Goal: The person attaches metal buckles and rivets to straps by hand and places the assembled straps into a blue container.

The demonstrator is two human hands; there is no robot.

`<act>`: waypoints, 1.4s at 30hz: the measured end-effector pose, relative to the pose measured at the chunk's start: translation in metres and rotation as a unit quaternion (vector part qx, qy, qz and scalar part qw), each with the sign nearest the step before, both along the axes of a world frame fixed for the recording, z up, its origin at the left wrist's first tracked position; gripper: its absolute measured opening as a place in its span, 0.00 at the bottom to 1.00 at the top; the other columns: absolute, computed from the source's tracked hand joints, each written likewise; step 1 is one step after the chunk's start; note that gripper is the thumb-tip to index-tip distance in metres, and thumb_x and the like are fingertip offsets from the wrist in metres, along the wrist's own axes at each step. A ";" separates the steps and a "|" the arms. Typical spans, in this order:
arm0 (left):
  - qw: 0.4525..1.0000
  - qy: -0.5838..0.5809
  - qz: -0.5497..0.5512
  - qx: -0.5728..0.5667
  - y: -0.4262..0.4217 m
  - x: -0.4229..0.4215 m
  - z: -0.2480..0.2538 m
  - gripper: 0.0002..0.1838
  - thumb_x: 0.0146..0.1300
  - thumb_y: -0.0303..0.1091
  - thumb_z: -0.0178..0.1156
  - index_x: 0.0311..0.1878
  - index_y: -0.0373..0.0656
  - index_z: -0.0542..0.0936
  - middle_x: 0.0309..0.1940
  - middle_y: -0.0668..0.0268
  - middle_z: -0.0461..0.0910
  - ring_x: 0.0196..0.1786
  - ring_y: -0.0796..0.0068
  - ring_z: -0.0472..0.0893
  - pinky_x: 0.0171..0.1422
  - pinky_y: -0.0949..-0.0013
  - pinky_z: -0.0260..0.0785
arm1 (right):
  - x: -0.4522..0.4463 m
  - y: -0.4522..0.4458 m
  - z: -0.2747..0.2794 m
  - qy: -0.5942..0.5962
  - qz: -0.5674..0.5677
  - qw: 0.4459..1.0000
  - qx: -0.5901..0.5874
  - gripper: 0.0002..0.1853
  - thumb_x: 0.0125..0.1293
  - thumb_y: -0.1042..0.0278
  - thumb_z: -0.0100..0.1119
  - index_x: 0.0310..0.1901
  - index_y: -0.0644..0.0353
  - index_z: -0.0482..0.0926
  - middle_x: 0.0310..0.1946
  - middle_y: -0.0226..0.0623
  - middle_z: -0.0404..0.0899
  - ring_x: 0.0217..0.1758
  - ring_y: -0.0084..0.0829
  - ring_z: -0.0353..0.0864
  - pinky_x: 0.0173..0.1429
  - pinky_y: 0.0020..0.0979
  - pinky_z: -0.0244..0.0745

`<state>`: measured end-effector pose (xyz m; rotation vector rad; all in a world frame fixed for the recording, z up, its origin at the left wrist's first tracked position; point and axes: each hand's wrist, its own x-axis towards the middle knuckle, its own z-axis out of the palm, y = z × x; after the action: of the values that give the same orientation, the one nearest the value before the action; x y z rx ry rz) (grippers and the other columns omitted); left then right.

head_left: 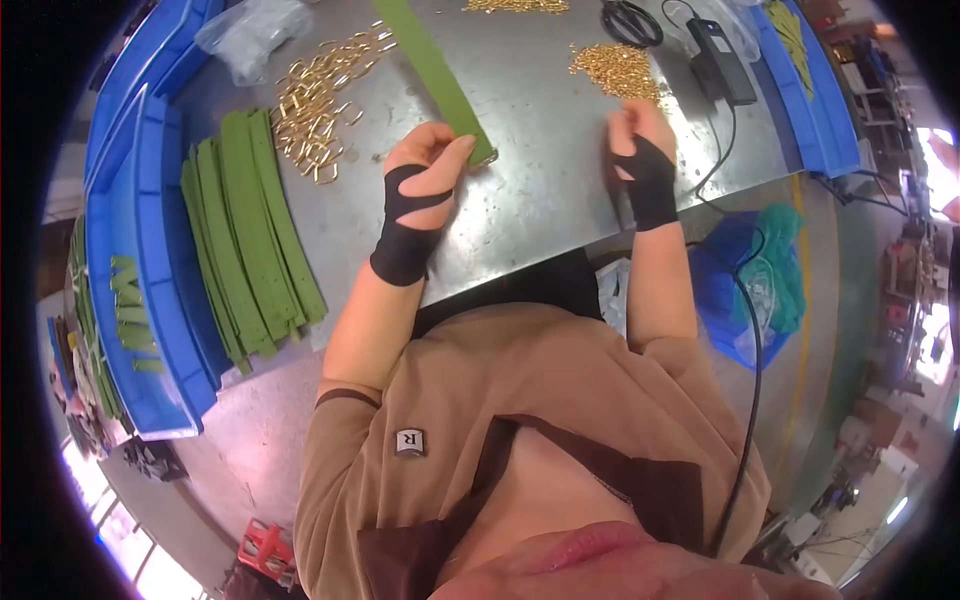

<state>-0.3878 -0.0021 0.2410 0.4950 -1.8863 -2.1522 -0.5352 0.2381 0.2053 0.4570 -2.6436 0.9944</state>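
Observation:
My left hand (428,165), in a black wrist support, pinches a long green strap (430,70) near its lower end. The strap runs up and away past the top of the view, and a small metallic glint shows at its near end. My right hand (643,145), with a matching black support, is at the near edge of a pile of small gold metal pieces (615,70). Its fingers are curled in, and whatever is between them is too small to make out. A heap of gold metal rings (320,105) lies left of the strap.
Stacked green straps (245,230) lie at the left beside blue bins (150,270). Another blue bin (815,110) stands right. A black power adapter (722,62) and its cable lie on the metal table (540,190). More gold pieces (515,5) and a clear plastic bag (255,35) are at the back.

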 end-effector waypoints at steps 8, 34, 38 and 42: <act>0.999 -0.012 -0.008 0.043 0.001 -0.003 -0.015 0.07 0.67 0.26 0.62 0.44 0.32 0.80 0.36 0.63 0.85 0.38 0.80 0.82 0.45 0.77 0.72 | -0.028 0.032 -0.007 -0.050 -0.056 0.994 -0.074 0.12 0.56 0.61 0.70 0.32 0.63 0.82 0.29 0.43 0.79 0.35 0.42 0.80 0.43 0.40 0.74; 0.996 0.018 0.056 0.073 -0.005 -0.009 -0.027 0.08 0.65 0.31 0.64 0.38 0.35 0.79 0.24 0.72 0.75 0.26 0.83 0.68 0.31 0.77 0.57 | 0.066 -0.070 0.034 -0.419 0.239 0.783 -0.393 0.07 0.69 0.75 0.61 0.46 0.68 0.79 0.35 0.41 0.85 0.33 0.26 0.83 0.42 0.28 0.80; 0.997 0.019 0.061 0.034 -0.002 -0.005 -0.022 0.08 0.65 0.31 0.63 0.37 0.35 0.81 0.26 0.70 0.79 0.27 0.84 0.71 0.32 0.78 0.59 | 0.075 -0.091 0.031 -0.288 0.288 0.829 -0.383 0.06 0.66 0.79 0.62 0.43 0.63 0.84 0.41 0.32 0.82 0.37 0.21 0.78 0.44 0.21 0.71; 0.993 0.035 0.053 0.098 0.001 -0.001 -0.019 0.07 0.65 0.31 0.63 0.38 0.35 0.81 0.27 0.70 0.79 0.28 0.84 0.72 0.33 0.79 0.60 | 0.069 -0.099 0.018 -0.227 0.288 0.868 -0.336 0.08 0.62 0.82 0.63 0.42 0.61 0.85 0.49 0.33 0.79 0.40 0.19 0.75 0.47 0.21 0.69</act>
<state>-0.3892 -0.0015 0.2216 0.5366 -1.5849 -2.2638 -0.4658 0.1391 0.2234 0.9494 -2.2837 2.3436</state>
